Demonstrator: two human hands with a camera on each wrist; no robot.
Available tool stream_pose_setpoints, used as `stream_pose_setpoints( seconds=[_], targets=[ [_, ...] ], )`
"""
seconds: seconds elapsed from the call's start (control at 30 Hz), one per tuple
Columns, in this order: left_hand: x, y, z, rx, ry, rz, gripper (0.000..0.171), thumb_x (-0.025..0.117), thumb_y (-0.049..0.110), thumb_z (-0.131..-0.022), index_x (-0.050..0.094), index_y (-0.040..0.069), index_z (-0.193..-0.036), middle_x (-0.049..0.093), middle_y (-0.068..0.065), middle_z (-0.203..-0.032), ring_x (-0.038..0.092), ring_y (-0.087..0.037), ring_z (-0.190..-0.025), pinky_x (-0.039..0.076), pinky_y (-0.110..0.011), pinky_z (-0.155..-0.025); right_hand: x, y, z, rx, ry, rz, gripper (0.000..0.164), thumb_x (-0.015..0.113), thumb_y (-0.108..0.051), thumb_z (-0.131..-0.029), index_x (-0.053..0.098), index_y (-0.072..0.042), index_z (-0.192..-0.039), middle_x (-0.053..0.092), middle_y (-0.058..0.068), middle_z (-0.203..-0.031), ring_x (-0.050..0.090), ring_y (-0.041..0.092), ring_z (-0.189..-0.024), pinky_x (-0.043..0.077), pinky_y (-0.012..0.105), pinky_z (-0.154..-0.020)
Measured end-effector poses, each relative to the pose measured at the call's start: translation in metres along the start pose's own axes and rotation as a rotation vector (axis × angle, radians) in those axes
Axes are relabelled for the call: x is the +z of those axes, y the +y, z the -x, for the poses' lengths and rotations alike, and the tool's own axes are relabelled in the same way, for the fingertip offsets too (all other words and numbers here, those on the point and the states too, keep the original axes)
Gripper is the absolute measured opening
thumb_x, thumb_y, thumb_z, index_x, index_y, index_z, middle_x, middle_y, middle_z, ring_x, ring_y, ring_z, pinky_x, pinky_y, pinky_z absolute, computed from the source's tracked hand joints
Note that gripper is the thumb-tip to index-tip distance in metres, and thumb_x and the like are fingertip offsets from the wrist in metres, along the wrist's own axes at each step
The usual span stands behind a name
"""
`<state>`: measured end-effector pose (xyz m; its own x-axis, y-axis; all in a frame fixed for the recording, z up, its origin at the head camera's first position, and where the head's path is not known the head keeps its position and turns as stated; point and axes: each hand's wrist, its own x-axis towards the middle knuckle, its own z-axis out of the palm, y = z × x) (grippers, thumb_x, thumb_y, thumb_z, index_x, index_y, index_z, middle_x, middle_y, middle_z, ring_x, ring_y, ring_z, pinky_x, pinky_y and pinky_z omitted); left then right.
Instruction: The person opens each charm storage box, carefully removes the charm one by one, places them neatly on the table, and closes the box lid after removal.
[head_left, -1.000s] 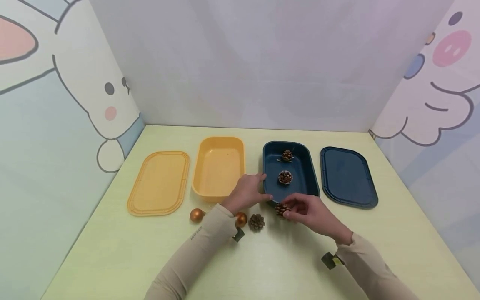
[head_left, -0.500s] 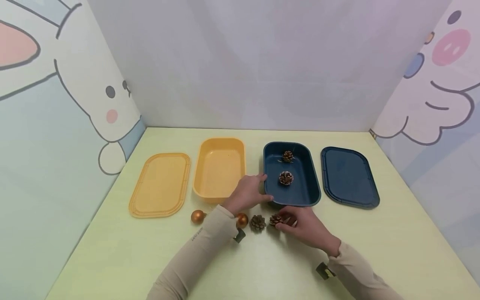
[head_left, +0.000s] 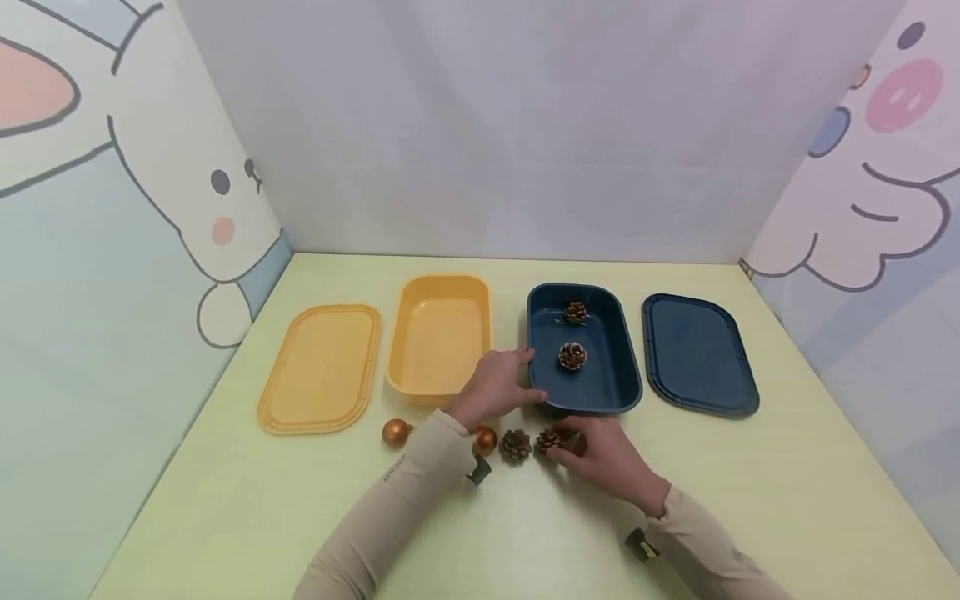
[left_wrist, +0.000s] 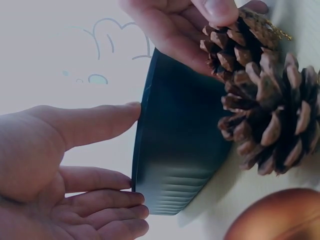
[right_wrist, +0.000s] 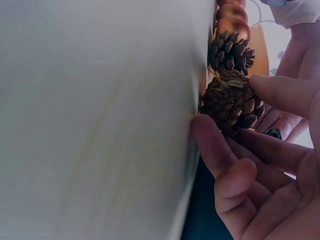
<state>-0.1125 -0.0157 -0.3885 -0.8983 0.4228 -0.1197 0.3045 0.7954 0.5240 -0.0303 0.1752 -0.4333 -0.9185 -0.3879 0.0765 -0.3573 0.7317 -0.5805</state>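
Observation:
My right hand [head_left: 611, 467] pinches a brown pine cone [head_left: 550, 442] between thumb and fingers, low at the table in front of the navy box [head_left: 630, 367]. Close by the held cone stands a second pine cone [head_left: 515, 447]; the left wrist view shows this cone [left_wrist: 272, 117] large. With fairly straight fingers, my left hand [head_left: 495, 385] touches the navy box's rim at its near left corner. Inside that box lie two more pine cones, a smaller one [head_left: 575, 312] at the back and a pale-tipped one [head_left: 572, 356] nearer the middle.
A yellow box [head_left: 442, 333] stands left of the navy one, its yellow lid [head_left: 322, 367] farther left. The navy lid [head_left: 699, 354] lies at right. Copper baubles, one at left [head_left: 395, 432] and one [head_left: 484, 440] partly behind my left sleeve, sit before the yellow box.
My right hand has carried the pine cone from the navy box's near edge down and left, beside the other loose cone. My left hand keeps its place at the rim.

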Motion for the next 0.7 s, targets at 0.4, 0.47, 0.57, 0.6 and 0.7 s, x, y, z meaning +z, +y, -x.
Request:
stream_pose_setpoints(
  seconds=[0.4,0.47,0.57,0.6,0.7],
  targets=[
    [0.0008,0.0002,-0.0006,-0.008,-0.004,-0.002,0.076,0.079,0.041,-0.086,0.049,0.011,-0.149,0.048,-0.004,-0.156,0.053,-0.022,-0.139,0.049,-0.035,-0.112,-0.0019,-0.0014,0.0053,-0.008,0.011,-0.011,0.029,0.082,-0.023,-0.083,0.072,-0.009,-0.107,0.07,-0.002,-0.09,0.056,-0.002,-0.065,0.049,0.017,-0.059],
    [0.0007,0.0002,-0.0006,-0.008,-0.004,0.005,0.076,0.079,0.04,-0.086,0.049,0.011,-0.149,0.048,-0.004,-0.156,0.052,-0.023,-0.139,0.048,-0.036,-0.112,-0.0027,-0.0009,0.0058,-0.007,0.004,-0.011,0.032,0.083,-0.023,-0.082,0.072,-0.009,-0.108,0.07,-0.001,-0.09,0.057,-0.001,-0.065,0.049,0.017,-0.059],
    [0.0005,-0.0001,-0.0005,-0.004,-0.003,0.01,0.076,0.079,0.04,-0.086,0.049,0.011,-0.149,0.048,-0.005,-0.156,0.052,-0.023,-0.139,0.048,-0.036,-0.113,-0.0037,-0.0008,0.0068,0.001,-0.011,-0.011,0.033,0.084,-0.02,-0.08,0.072,-0.008,-0.107,0.07,-0.001,-0.089,0.057,0.0,-0.065,0.049,0.017,-0.059],
    [0.0005,-0.0002,-0.0004,-0.003,-0.003,0.013,0.075,0.079,0.039,-0.086,0.049,0.011,-0.149,0.048,-0.005,-0.156,0.052,-0.024,-0.14,0.048,-0.036,-0.113,-0.0038,-0.0008,0.0069,0.002,-0.015,-0.01,0.032,0.085,-0.02,-0.079,0.072,-0.008,-0.106,0.07,-0.002,-0.088,0.057,0.0,-0.065,0.049,0.017,-0.059],
    [0.0004,-0.0006,-0.0002,-0.003,-0.001,0.014,0.075,0.079,0.039,-0.086,0.049,0.011,-0.149,0.048,-0.005,-0.156,0.053,-0.024,-0.139,0.048,-0.036,-0.112,-0.0035,-0.0015,0.0062,-0.002,-0.015,-0.002,0.031,0.085,-0.019,-0.078,0.072,-0.009,-0.104,0.07,-0.002,-0.087,0.057,0.0,-0.065,0.049,0.017,-0.059]
  ],
)
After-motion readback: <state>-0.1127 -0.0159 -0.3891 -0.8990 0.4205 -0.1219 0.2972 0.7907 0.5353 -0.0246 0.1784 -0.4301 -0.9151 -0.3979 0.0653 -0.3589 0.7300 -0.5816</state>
